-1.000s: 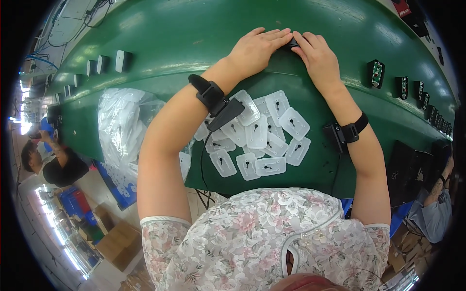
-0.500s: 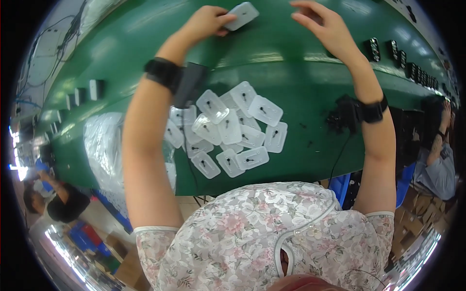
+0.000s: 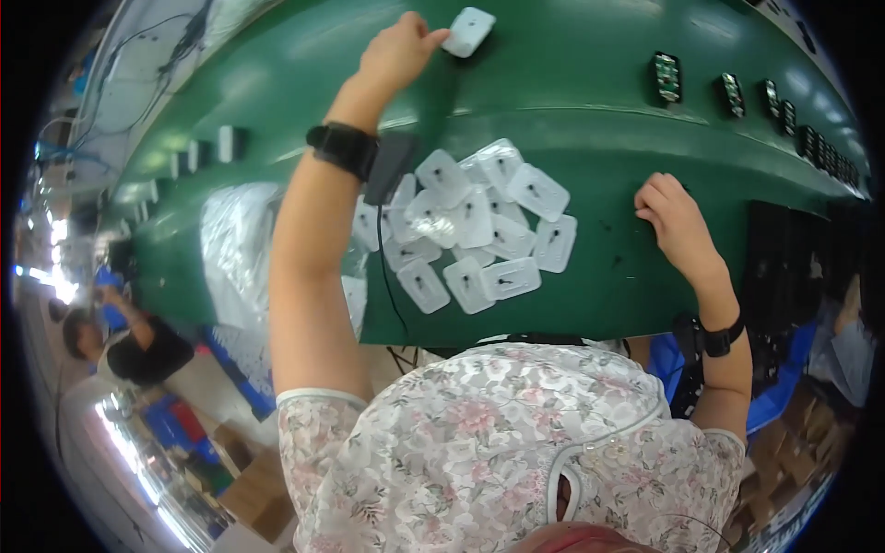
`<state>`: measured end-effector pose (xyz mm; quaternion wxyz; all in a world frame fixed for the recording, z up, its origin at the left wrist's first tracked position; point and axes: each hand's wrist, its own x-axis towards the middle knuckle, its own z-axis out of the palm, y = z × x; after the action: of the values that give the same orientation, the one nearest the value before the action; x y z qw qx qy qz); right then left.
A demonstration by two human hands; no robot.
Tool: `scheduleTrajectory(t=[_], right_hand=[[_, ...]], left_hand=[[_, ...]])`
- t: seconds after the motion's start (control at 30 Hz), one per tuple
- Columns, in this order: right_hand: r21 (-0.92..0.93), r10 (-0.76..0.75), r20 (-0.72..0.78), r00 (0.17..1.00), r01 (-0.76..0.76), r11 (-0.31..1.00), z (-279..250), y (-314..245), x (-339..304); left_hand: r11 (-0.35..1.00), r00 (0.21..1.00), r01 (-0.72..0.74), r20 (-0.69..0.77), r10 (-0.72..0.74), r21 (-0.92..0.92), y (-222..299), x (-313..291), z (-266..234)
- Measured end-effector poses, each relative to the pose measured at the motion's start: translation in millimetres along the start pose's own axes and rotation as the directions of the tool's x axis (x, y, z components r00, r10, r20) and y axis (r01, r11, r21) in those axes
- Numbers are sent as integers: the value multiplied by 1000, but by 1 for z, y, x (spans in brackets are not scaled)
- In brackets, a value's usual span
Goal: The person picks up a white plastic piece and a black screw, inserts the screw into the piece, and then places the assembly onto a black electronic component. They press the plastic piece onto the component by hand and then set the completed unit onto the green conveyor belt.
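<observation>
Head view, looking down from above, shows a person in a flowery shirt at a wide green table (image 3: 572, 101). Their left hand (image 3: 395, 51) is stretched far out across the table, and its fingertips pinch the edge of one small white plastic pouch with rounded corners (image 3: 468, 30), near the far edge of the table. Their right hand (image 3: 673, 219) rests on the green top closer to the body, fingers curled in and holding nothing. Between the two arms lies a heap of clear little plastic pouches, each with a small dark part inside (image 3: 475, 230), piled over one another near the table's front edge. A black band (image 3: 343, 147) goes around the left wrist, and another black band (image 3: 719, 339) goes around the right wrist. A crinkly clear plastic bag (image 3: 238, 249) lies on the table to the left of the left arm. Small dark parts with green bits (image 3: 667, 77) stand in a row along the far right side of the table.
</observation>
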<state>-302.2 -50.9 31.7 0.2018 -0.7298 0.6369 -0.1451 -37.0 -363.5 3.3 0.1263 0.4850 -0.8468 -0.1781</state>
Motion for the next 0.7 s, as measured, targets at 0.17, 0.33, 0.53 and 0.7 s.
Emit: scheduleTrajectory(t=[0.17, 0.33, 0.53, 0.7], right_hand=[[-37, -40, -124, 991, 36, 999, 39, 16, 2], [33, -49, -273, 961, 60, 998, 43, 12, 23], [271, 118, -300, 947, -35, 962, 51, 2, 22], [501, 230, -189, 955, -108, 859, 60, 9, 23]], left_hand=[[981, 967, -139, 231, 106, 134, 37, -105, -19], [951, 957, -290, 45, 287, 111, 23, -172, -19], [972, 961, 229, -173, -218, 50, -9, -228, -70], [822, 854, 472, 64, -516, 319, -41, -295, -81]])
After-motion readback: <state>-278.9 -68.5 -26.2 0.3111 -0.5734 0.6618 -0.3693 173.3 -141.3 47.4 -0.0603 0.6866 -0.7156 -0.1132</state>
